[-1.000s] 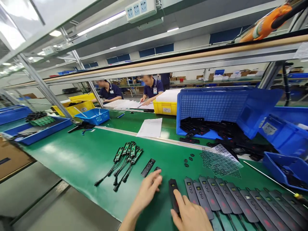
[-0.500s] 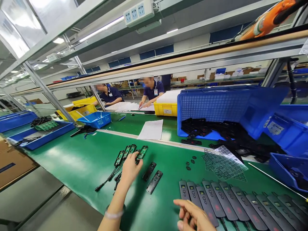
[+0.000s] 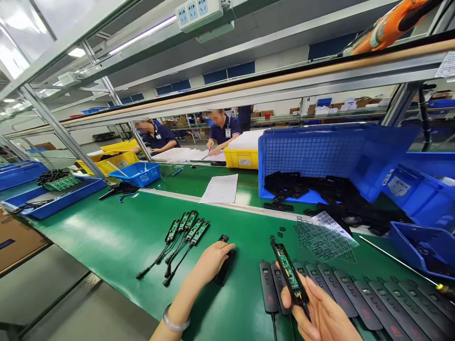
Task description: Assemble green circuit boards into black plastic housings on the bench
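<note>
My right hand is closed around the lower end of a slim black casing half with a green circuit board in it, held tilted above the green table. Its cable end runs down into the palm. My left hand reaches over the black casing covers and its bent fingers close on a black casing cover; the fingers partly hide it. Another dark piece shows just beyond the fingertips. Left of that hand lie several cabled circuit boards in black casing halves.
Finished-looking black controllers lie in a row at the right. Behind them are a clear sticker sheet, a screwdriver and a blue bin of black parts. A paper sheet lies mid-table. Two people work across the table.
My left hand has moved right from the boards to the black covers. One boarded casing half is now in my right hand, which was empty. The view has shifted slightly.
</note>
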Motion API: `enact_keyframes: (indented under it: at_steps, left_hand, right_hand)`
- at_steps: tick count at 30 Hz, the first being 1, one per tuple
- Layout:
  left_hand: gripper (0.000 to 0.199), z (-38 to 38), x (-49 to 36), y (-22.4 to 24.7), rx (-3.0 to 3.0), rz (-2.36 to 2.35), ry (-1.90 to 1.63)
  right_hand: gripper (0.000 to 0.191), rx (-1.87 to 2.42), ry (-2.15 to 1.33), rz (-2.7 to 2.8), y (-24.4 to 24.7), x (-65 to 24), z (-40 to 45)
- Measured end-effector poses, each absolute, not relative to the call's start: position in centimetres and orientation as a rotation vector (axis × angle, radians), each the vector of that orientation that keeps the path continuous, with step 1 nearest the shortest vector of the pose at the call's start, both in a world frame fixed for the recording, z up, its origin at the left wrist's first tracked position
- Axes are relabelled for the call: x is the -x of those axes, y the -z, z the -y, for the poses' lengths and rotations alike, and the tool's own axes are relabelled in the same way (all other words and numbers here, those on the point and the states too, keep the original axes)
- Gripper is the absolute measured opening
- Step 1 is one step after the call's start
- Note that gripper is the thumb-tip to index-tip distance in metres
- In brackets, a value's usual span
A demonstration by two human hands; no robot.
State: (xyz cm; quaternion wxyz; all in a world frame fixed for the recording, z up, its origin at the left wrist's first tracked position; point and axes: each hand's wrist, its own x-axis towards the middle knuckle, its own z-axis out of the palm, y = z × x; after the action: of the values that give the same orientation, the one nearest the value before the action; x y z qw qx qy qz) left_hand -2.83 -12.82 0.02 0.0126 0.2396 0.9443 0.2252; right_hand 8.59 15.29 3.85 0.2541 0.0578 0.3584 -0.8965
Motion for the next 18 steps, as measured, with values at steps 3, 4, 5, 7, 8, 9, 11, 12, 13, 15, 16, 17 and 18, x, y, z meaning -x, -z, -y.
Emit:
enact_keyframes:
  at_steps: [3,4,5,7,8,9,11,12,13,15,16,17,18]
  left_hand:
    - [0.042,13.2,1.4,-0.3,-0.564,-2.935,-0.947]
    - [0.039,13.1,0.7,-0.5,-0.459,-2.867,-1.157]
    - [0.036,12.9,0.0,-0.7,-0.337,-2.742,-1.409]
    - [0.037,12.0,-1.4,-1.0,-0.101,-2.367,-1.876]
    - [0.042,11.3,-2.2,-1.2,-0.026,-2.183,-2.033]
    - [0.046,10.5,-2.9,-1.3,0.024,-2.020,-2.152]
    - [0.052,8.6,-4.3,-1.4,0.073,-1.782,-2.321]
    - [0.055,7.7,-4.8,-1.4,0.084,-1.707,-2.387]
    - [0.058,6.9,-5.3,-1.3,0.098,-1.653,-2.444]
    - [0.061,5.7,-5.9,-1.2,0.148,-1.601,-2.534]
    - [0.061,5.3,-6.1,-1.2,0.179,-1.589,-2.567]
    - [0.060,5.0,-6.2,-1.3,0.205,-1.577,-2.592]
    - [0.059,4.8,-6.2,-1.4,0.221,-1.560,-2.610]
  right_hand:
    - [0.041,-0.113,2.380,-1.272,-4.8,-8.7,-15.6]
    - [0.047,-0.109,2.323,-1.401,-4.8,-8.6,-15.5]
    - [0.052,-0.097,2.239,-1.555,-4.8,-8.5,-15.3]
    - [0.053,0.026,2.023,-1.910,-4.4,-8.2,-14.6]
    - [0.052,0.147,1.908,-2.090,-4.1,-8.1,-14.3]
    - [0.050,0.285,1.802,-2.246,-3.8,-7.9,-14.0]
    - [0.048,0.539,1.624,-2.447,-3.1,-7.8,-13.4]
    - [0.048,0.628,1.548,-2.495,-2.8,-7.8,-13.2]
    - [0.048,0.682,1.483,-2.524,-2.5,-7.8,-13.0]
    - [0.048,0.716,1.388,-2.558,-2.3,-8.1,-13.0]
    - [0.048,0.722,1.354,-2.573,-2.2,-8.3,-13.0]
    - [0.048,0.725,1.329,-2.590,-2.2,-8.4,-13.2]
    - [0.048,0.728,1.311,-2.608,-2.2,-8.6,-13.3]
